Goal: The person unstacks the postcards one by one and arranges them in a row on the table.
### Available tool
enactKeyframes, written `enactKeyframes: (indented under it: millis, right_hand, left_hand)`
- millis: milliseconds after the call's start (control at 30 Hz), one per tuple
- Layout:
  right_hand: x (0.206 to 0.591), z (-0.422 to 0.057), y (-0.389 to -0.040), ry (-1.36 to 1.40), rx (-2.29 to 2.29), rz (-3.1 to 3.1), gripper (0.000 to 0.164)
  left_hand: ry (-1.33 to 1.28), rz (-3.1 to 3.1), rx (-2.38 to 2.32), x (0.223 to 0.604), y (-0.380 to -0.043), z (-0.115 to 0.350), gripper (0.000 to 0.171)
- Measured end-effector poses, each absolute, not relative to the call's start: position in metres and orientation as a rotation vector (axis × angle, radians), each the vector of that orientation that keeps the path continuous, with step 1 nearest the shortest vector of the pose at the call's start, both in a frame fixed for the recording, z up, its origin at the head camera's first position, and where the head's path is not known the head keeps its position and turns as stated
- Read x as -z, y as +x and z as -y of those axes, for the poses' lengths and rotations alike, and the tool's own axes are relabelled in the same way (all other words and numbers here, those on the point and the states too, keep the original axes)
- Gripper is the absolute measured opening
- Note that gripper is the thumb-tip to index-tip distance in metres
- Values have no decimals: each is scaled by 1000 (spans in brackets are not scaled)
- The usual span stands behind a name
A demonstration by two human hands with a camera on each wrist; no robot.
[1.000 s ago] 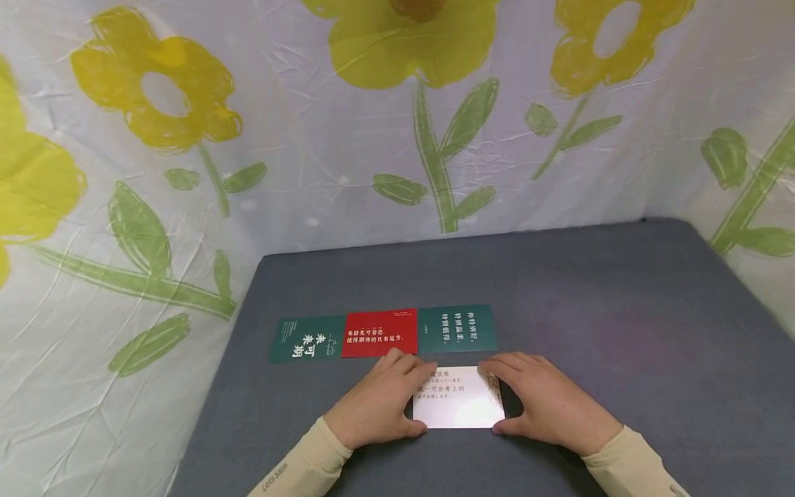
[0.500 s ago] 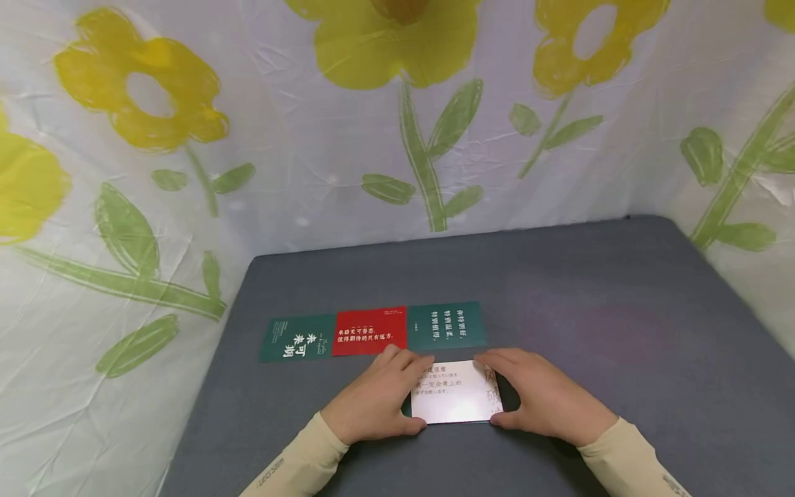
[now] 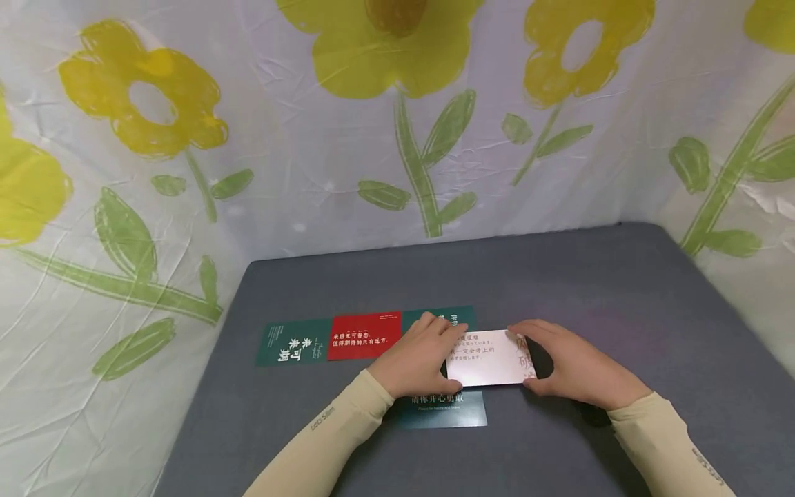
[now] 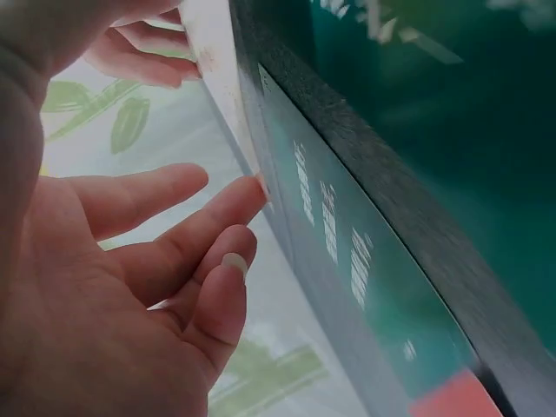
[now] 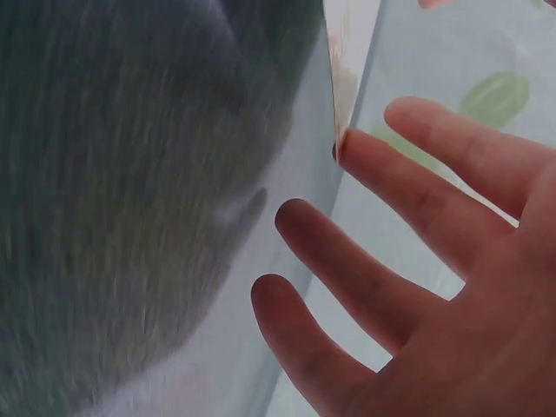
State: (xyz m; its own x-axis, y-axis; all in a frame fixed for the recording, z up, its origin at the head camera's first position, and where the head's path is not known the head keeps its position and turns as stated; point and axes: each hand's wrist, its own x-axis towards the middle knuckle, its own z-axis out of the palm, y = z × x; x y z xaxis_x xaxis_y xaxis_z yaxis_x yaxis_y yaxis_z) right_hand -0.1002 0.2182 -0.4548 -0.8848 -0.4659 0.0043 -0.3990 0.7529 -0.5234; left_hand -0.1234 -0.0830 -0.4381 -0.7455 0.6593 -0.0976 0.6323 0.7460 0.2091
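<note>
Cards: five showing, can't tell if more are stacked under the white one
Green or teal cards (image 3: 292, 343): three, one of them partly covered
Red card (image 3: 364, 337): just the one
White card (image 3: 487, 366): one that I can see
Hands: two, one left hand (image 3: 417, 360) plus one right hand (image 3: 573, 364)
Sleeves (image 3: 329, 435): two, a matching pair
Table (image 3: 348, 283): only one
Printed flowers (image 3: 348, 55): five, some cut off by the edges
Stems (image 3: 413, 162): five as well
Leaves (image 3: 124, 224): thirteen by my count, head view
</note>
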Motion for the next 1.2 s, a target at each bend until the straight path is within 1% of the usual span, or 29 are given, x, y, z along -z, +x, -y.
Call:
enactKeyframes:
  millis: [267,567,767,1200]
  right_hand:
    - [461,-249,-126,-608,859,-2773,80]
    - [470,-268,-146,-537,908,-2732,80]
    - [470,-273,-151,-536,909,-2740,80]
    - [473,-271,-150,-514,901,-2760,78]
  left_hand:
    - [1032,-2778,-210,442,-158,44,97]
    - [995,-2767,-202,454,-181,21,96]
    - [990,-2752,-219,456,-189,16,93]
    - [956,-2734,-265,458,-191,18,95]
